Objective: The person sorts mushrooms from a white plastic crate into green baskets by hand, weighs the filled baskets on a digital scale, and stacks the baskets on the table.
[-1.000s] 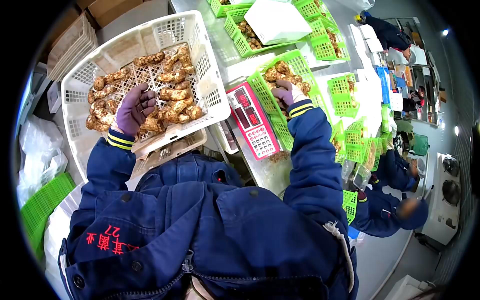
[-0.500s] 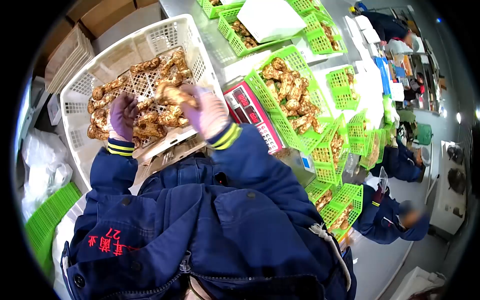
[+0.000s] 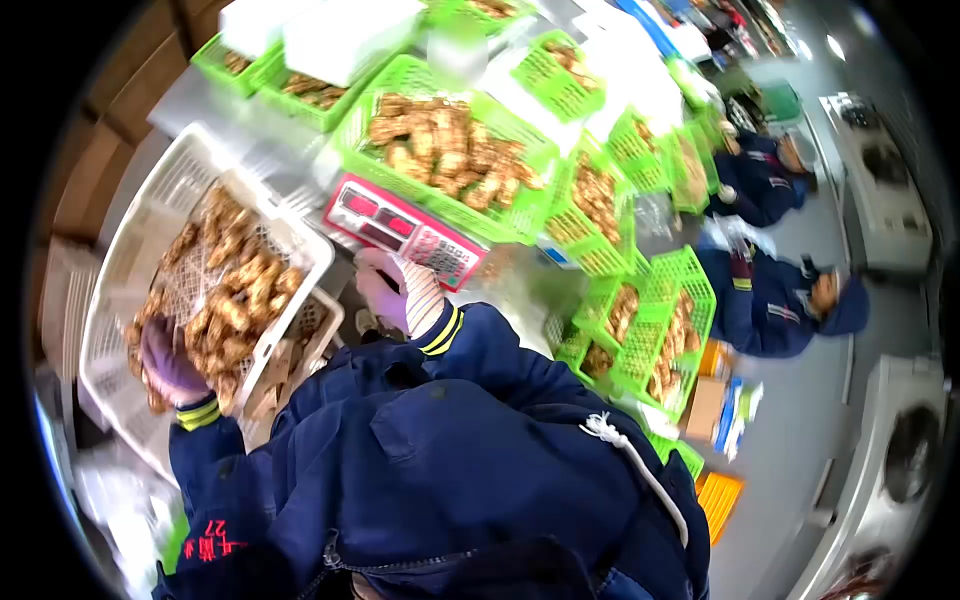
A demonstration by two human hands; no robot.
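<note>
My left hand point(image 3: 172, 362), in a purple glove, is inside the white crate point(image 3: 105, 350), touching the brown-and-white mushrooms point(image 3: 232, 300) along its near left side. Its blurred fingers look apart, and no mushroom shows in its grip. My right hand point(image 3: 388, 290), gloved in purple, hovers between the crate and the red-and-white digital scale point(image 3: 405, 230). Thumb and fingers are apart with nothing visible between them. A large green basket point(image 3: 345, 140) full of mushrooms point(image 3: 455, 150) sits on the scale.
Smaller green baskets point(image 3: 640, 345) of mushrooms stand to the right and at the back. White boxes point(image 3: 350, 40) rest on baskets at the back left. Brown cartons point(image 3: 140, 90) line the left. Two co-workers point(image 3: 785, 300) in blue are at the right.
The view has swung right, so the crate appears farther left. My right hand has left the crate and the mushroom it held is no longer in it. My left hand stays in the crate.
</note>
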